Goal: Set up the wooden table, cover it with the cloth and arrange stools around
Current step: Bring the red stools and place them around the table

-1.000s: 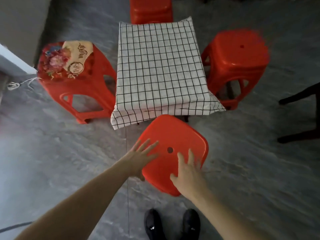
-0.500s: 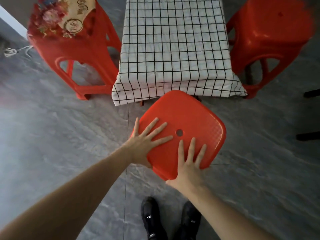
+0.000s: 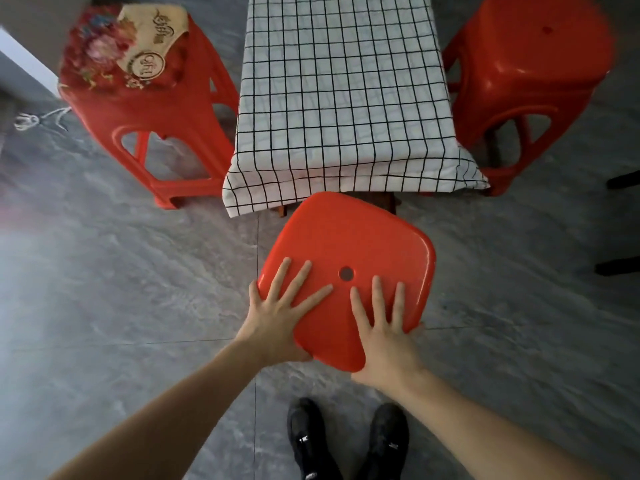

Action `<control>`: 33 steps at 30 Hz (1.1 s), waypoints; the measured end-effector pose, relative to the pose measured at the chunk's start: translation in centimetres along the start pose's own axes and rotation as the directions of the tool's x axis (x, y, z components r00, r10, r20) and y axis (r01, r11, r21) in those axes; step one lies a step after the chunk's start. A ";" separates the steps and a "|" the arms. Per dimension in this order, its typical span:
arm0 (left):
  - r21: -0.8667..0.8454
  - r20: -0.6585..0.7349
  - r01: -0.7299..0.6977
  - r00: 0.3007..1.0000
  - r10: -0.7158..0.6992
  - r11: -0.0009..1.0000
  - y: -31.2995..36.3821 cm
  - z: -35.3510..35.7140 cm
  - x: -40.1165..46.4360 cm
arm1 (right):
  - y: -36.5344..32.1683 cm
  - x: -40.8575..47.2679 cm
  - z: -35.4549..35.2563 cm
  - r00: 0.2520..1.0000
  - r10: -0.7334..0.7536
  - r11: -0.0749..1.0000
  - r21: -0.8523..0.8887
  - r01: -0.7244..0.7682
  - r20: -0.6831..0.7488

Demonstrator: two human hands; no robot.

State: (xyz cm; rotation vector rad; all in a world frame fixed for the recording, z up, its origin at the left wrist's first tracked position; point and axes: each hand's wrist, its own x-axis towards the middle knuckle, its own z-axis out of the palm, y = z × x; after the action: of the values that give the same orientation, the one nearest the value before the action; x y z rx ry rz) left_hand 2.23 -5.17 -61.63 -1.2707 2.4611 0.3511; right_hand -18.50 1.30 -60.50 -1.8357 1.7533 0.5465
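Note:
A white cloth with a black grid (image 3: 343, 98) covers the small table; a dark wooden leg (image 3: 384, 200) shows under its near edge. A red plastic stool (image 3: 353, 251) stands right in front of that edge, its seat turned a little askew. My left hand (image 3: 280, 313) lies flat on the seat's near left corner, fingers spread, thumb at the rim. On the near right part of the seat rests my right hand (image 3: 384, 327), fingers straight. One red stool (image 3: 152, 116) stands left of the table, another (image 3: 526, 81) on the right.
A flowered cushion (image 3: 121, 46) lies on the left stool. My black shoes (image 3: 346, 441) stand on the grey floor just behind the near stool. A white cord (image 3: 38, 119) lies at the left by a wall edge. Dark furniture legs (image 3: 620, 223) poke in at the right.
Both hands came down flat onto the near stool's seat. The view has dropped and moved closer to the table, and the far stool is out of frame.

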 end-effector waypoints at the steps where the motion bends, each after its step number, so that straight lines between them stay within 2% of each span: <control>1: -0.034 0.006 0.049 0.999 -0.049 0.998 1.0 0.4 -0.7 | 0.6 -0.2 -0.2 0.999 -0.034 0.999 -0.034 0.035 0.015; 4: -0.123 0.018 0.163 0.987 -0.162 0.979 4.0 1.1 -2.1 | 2.3 -0.5 -0.7 0.993 -0.107 0.986 -0.119 0.113 0.055; 8: -0.162 0.046 0.215 0.976 -0.210 0.963 6.8 0.7 -1.4 | 4.8 0.0 -1.7 0.987 -0.118 0.976 -0.172 0.135 0.110; 12: -0.265 0.052 0.227 0.974 -0.222 0.937 9.3 0.1 0.3 | 8.1 0.9 -3.9 0.982 -0.122 0.958 -0.242 0.155 0.146; 18: -0.285 0.045 0.248 0.968 -0.246 0.926 10.5 0.2 1.2 | 8.7 0.8 -4.7 0.985 -0.103 0.952 -0.275 0.138 0.140; 21: -0.374 -0.037 0.216 0.968 -0.247 0.902 9.5 0.2 0.6 | 8.9 0.8 -4.6 0.985 -0.113 0.948 -0.283 0.145 0.128; 22: -0.445 -0.083 0.207 0.959 -0.270 0.871 9.0 0.3 0.3 | 9.0 0.8 -4.5 0.985 -0.114 0.950 -0.276 0.146 0.128; 24: -0.628 -0.114 0.226 0.920 -0.376 0.744 7.7 0.3 0.2 | 9.1 0.9 -4.4 0.985 -0.114 0.951 -0.274 0.145 0.126; 26: -0.790 -0.009 0.297 0.869 -0.495 0.536 6.6 0.0 0.7 | 8.9 0.8 -4.5 0.986 -0.112 0.949 -0.280 0.144 0.126; 28: -0.874 0.115 0.339 0.840 -0.530 0.348 6.2 -0.5 1.4 | 8.9 0.8 -4.5 0.986 -0.118 0.949 -0.279 0.148 0.122; 33: -0.909 0.125 0.316 0.829 -0.545 0.273 6.4 -0.7 2.1 | 8.2 0.7 -4.5 0.988 -0.098 0.952 -0.277 0.128 0.121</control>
State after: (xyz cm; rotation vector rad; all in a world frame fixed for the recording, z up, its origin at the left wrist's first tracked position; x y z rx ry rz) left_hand -4.30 -3.33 -61.47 -2.4509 1.8142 1.6513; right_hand -26.93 -2.15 -58.25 -2.0451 1.5516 0.8712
